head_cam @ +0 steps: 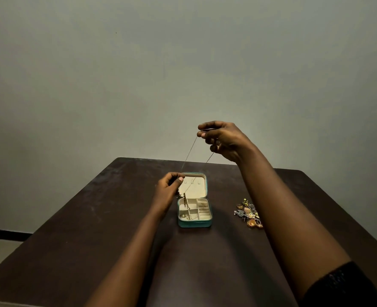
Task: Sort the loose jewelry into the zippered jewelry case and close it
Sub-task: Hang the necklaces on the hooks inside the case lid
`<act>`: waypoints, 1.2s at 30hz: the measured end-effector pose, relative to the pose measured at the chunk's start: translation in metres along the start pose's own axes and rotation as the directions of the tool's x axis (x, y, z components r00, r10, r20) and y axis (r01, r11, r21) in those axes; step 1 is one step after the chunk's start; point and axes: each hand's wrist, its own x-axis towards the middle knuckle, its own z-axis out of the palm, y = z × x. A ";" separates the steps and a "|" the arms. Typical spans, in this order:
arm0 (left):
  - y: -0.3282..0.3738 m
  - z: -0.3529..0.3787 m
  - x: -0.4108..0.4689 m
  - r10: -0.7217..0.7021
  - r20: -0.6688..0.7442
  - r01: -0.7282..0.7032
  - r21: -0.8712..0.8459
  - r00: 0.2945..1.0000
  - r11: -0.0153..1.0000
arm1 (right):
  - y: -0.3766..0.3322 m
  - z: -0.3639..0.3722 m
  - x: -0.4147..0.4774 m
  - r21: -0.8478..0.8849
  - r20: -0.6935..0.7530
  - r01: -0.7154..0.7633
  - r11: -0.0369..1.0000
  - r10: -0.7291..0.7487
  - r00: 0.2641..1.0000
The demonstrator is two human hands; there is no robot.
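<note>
A small teal jewelry case [194, 224] stands open on the dark table [94, 229], its cream lid upright and its cream compartments showing a few small pieces. A thin chain necklace [189, 151] stretches between my hands, its gold pendant [184, 199] dangling just over the case's left compartment. My right hand [222, 140] is raised high above the case, pinching the chain's upper end. My left hand [168, 187] sits at the lid's left edge, pinching the chain lower down. A pile of loose jewelry [248, 214] lies to the right of the case.
The table's far edge runs just behind the case, against a plain grey wall [183, 63]. My right forearm passes above the jewelry pile. A dark bar [3, 234] shows beyond the table's left edge.
</note>
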 end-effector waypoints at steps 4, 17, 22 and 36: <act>-0.014 0.000 -0.003 -0.049 0.029 0.047 0.045 0.998 0.998 | 0.002 -0.001 -0.003 0.024 -0.010 -0.007 1.000 0.007 1.000; -0.042 0.016 -0.010 -0.171 0.040 0.165 0.119 0.985 0.979 | 0.000 -0.001 -0.006 0.035 0.025 0.018 0.999 -0.019 0.999; -0.048 0.021 -0.007 -0.195 -0.043 0.186 0.556 0.980 0.810 | -0.005 -0.001 -0.007 0.044 0.018 0.039 0.998 -0.040 0.999; -0.061 0.036 -0.011 -0.198 -0.040 0.187 0.547 0.979 0.816 | -0.020 0.003 -0.003 0.100 -0.028 0.110 0.989 -0.108 0.994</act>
